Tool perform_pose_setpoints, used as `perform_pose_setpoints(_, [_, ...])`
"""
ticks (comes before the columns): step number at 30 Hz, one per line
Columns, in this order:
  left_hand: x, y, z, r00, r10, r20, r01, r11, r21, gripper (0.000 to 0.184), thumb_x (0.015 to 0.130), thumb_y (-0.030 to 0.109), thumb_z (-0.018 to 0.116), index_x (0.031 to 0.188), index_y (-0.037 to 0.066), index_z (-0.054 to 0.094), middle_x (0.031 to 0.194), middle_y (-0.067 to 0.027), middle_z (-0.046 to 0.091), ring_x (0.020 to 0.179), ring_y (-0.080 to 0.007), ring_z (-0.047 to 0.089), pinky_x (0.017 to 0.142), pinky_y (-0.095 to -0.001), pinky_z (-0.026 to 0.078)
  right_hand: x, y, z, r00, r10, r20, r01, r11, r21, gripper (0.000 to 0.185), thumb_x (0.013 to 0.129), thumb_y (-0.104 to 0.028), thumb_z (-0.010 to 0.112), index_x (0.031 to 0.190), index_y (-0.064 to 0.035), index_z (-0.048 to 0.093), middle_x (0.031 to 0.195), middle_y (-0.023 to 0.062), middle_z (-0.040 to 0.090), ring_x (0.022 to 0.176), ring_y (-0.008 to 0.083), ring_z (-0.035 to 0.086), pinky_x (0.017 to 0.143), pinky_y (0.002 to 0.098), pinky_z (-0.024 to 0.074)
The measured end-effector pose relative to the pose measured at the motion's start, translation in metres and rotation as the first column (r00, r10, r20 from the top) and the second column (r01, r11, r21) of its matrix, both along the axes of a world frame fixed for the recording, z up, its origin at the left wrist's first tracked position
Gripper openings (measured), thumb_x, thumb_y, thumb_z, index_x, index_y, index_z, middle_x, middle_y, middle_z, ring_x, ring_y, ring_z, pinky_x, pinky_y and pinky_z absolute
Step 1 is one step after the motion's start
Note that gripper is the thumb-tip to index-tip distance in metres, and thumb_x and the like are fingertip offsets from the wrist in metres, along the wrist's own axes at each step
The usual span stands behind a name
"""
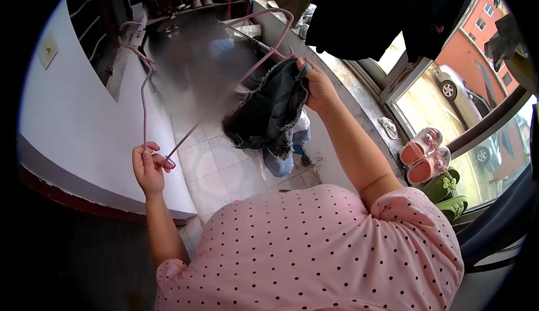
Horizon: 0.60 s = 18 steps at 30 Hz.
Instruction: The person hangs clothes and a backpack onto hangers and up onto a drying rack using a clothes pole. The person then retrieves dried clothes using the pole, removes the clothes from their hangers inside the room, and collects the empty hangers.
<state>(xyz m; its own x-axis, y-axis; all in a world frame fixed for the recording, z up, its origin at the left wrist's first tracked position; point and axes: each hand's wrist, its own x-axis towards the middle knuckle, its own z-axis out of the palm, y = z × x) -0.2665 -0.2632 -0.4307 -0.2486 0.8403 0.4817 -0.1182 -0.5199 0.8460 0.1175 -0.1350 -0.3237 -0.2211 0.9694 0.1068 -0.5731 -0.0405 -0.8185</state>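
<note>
My left hand [149, 168] is closed around the lower corner of a pink wire hanger [145, 94], whose hook points up at the left. Dark denim shorts [272, 106] with a frayed pale edge hang from my right hand [320, 86], which pinches them near the top. A second pink hanger piece [275, 50] runs beside the shorts, up to a rounded corner; whether it passes inside the cloth I cannot tell. A blurred patch hides the area between the two hangers.
Pink clogs [424, 156] and green slippers [446, 193] sit on the window ledge at the right. Dark clothes [365, 19] hang overhead. A white half wall [84, 109] stands at the left. Shoes [196, 0] line a rack behind. Blue cloth [278, 165] is below the shorts.
</note>
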Motion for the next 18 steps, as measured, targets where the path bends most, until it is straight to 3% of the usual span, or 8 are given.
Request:
perform_pose_setpoints(8, [-0.029,-0.006,-0.002,0.994,0.035,-0.101,-0.043,0.996,-0.073,0.022,0.100,0.021,0.033,0.096,0.002,0.041,0.097,-0.0094,0.051,0.050,-0.0123,0.055,0.044,-0.0230,0.043,-0.034,0.024,-0.004,0.981,0.155,0.115,-0.165,0.982,0.089,0.039,0.089,-0.025,0.060,0.120,-0.0051,0.049,0.102,0.0056,0.061,0.092,0.0152,0.062,0.081,0.0299,0.0529])
perform_pose_setpoints(12, [-0.042,-0.004,0.010,0.975,0.059,-0.216,-0.081,0.992,-0.094,0.021,0.100,0.020,0.035,0.095,0.000,0.041,0.098,-0.0111,0.051,0.051,-0.0130,0.057,0.045,-0.0229,0.046,-0.044,0.036,-0.005,0.925,0.280,0.255,-0.320,0.939,0.127,0.033,0.087,-0.021,0.064,0.115,-0.0070,0.053,0.092,0.0010,0.059,0.082,0.0115,0.060,0.076,0.0247,0.0512])
perform_pose_setpoints(16, [-0.066,-0.001,0.017,0.972,0.087,-0.218,-0.104,0.992,-0.065,0.021,0.099,0.019,0.035,0.095,0.000,0.042,0.098,-0.0111,0.051,0.051,-0.0124,0.057,0.045,-0.0230,0.046,-0.048,0.035,-0.002,0.943,0.299,0.146,-0.318,0.939,0.130,0.036,0.086,-0.020,0.064,0.115,-0.0047,0.052,0.093,0.0032,0.062,0.082,0.0131,0.062,0.078,0.0254,0.0521])
perform_pose_setpoints(18, [-0.071,0.001,0.018,0.970,0.107,-0.219,-0.124,0.990,-0.065,0.021,0.099,0.019,0.035,0.095,0.000,0.042,0.098,-0.0110,0.051,0.051,-0.0125,0.057,0.045,-0.0229,0.046,-0.045,0.039,-0.003,0.932,0.319,0.170,-0.342,0.931,0.130,0.042,0.084,-0.022,0.066,0.119,-0.0027,0.050,0.099,0.0056,0.061,0.089,0.0142,0.062,0.081,0.0268,0.0517])
